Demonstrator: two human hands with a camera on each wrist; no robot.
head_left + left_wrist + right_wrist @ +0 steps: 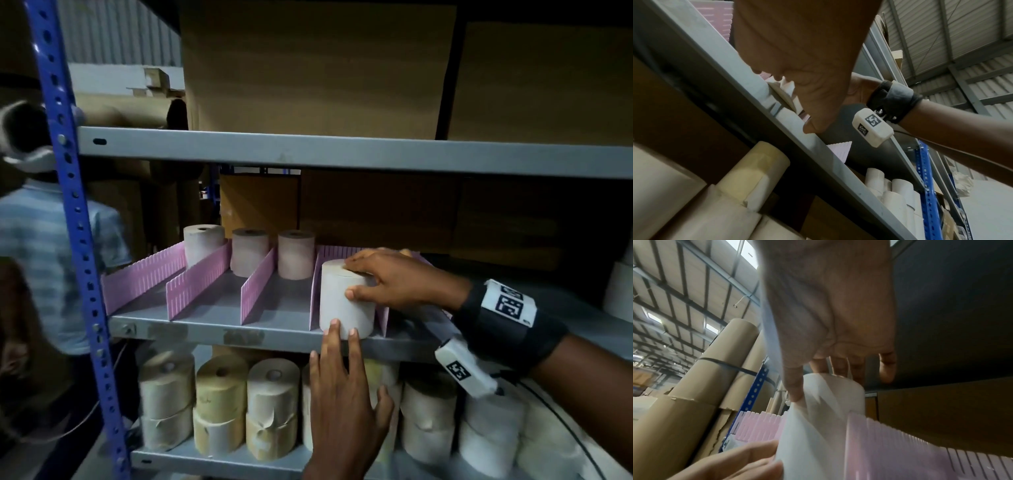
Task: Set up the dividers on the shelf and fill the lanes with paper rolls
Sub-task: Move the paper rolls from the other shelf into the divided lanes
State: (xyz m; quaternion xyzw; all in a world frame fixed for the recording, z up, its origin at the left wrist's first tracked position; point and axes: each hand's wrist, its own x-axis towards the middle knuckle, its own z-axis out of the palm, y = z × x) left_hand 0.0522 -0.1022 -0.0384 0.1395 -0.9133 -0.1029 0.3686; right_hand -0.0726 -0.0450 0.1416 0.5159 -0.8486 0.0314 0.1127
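Note:
A white paper roll (346,301) stands upright at the front of the fourth lane on the grey shelf (212,310), between two pink dividers (314,291). My right hand (376,281) grips it, fingers over the top and thumb on its side. My left hand (342,387) reaches up from below, and its straight fingertips (334,327) touch the roll's lower front. Three rolls (250,251) stand at the back of the other lanes. In the right wrist view my right hand (828,321) holds the roll (818,426) beside a pink divider (900,451).
Stacked paper rolls (219,404) fill the shelf below. Cardboard boxes (318,68) sit on the shelf above and behind the lanes. A blue upright (72,205) bounds the left side, with a person in a striped shirt (37,257) beyond it. More rolls (620,291) stand far right.

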